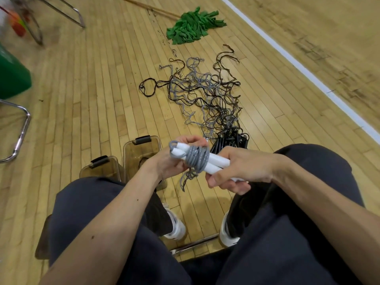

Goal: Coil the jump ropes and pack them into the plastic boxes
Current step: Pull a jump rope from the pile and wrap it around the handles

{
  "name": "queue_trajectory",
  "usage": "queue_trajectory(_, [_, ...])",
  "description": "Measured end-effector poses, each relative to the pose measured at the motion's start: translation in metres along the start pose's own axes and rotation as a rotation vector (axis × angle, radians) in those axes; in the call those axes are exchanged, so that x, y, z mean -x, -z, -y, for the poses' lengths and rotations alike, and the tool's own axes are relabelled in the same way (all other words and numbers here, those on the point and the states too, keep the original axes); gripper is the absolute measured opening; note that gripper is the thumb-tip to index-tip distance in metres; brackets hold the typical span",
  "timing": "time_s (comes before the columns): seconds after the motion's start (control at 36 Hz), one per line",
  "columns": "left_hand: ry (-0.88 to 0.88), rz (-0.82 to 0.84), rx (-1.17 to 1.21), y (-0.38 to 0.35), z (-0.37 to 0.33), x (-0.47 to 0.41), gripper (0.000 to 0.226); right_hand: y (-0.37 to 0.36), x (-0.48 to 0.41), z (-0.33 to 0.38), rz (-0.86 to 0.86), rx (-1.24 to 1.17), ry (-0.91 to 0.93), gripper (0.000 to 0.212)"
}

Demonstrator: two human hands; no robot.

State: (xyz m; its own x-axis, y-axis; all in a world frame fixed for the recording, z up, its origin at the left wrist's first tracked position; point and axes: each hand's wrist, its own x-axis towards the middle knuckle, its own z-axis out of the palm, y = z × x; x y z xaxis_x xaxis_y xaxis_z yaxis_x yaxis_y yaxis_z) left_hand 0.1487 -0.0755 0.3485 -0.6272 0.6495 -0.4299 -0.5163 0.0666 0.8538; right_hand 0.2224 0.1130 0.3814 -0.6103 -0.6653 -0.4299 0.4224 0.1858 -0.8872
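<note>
Between my knees I hold a grey jump rope [197, 158] wound tightly round its two white handles [218, 161]. My left hand [176, 159] grips the bundle at its far end, where a rope loop sticks out. My right hand [238, 169] grips the handles' near end. A short frayed tail of rope hangs below the bundle. Two brown-tinted plastic boxes [141, 153] with dark latches stand on the floor beside my left knee. A tangle of grey and black jump ropes [209, 93] lies on the floor ahead, its black handles [230, 140] bunched near my right knee.
A green mop [193, 25] with a wooden stick lies farther out on the wooden gym floor. A white court line [308, 73] runs diagonally at right. Chrome chair legs [20, 130] and a green bin [12, 77] stand at left.
</note>
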Motion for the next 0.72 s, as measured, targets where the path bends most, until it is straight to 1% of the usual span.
queue_trajectory(0.06, [0.041,0.006,0.007,0.0,0.003,0.0,0.019,0.001,-0.001,0.0,-0.074,-0.004,0.018,0.019])
queue_trajectory(0.11, [0.085,-0.026,0.022,-0.004,0.004,-0.001,0.023,0.002,-0.004,0.0,-0.162,-0.004,0.039,0.018])
queue_trajectory(0.17, [0.09,-0.104,-0.041,-0.009,0.004,-0.003,0.031,0.005,-0.006,0.0,-0.24,-0.036,0.063,0.023])
queue_trajectory(0.22, [0.079,-0.137,-0.087,-0.013,0.005,-0.005,0.031,0.008,-0.009,-0.001,-0.304,-0.063,0.057,0.034])
queue_trajectory(0.25, [0.077,-0.134,-0.093,-0.014,0.006,-0.006,0.03,0.009,-0.01,-0.002,-0.334,-0.064,0.047,0.034])
queue_trajectory(0.33, [0.108,-0.129,-0.096,-0.017,0.011,-0.008,0.03,0.01,-0.013,-0.002,-0.449,-0.046,0.027,0.023])
queue_trajectory(0.44, [0.154,-0.054,-0.162,-0.024,0.014,-0.006,0.038,0.016,-0.016,-0.004,-0.649,0.007,0.002,0.014])
queue_trajectory(0.56, [0.155,-0.033,-0.25,-0.024,0.01,-0.004,0.039,0.02,-0.018,-0.007,-0.698,0.029,-0.053,0.013])
queue_trajectory(0.64, [0.142,-0.027,-0.353,-0.02,0.006,-0.001,0.037,0.022,-0.02,-0.01,-0.74,0.095,-0.109,0.01])
queue_trajectory(0.72, [0.127,-0.013,-0.428,-0.019,0.003,0.003,0.033,0.023,-0.023,-0.013,-0.756,0.103,-0.136,0.011])
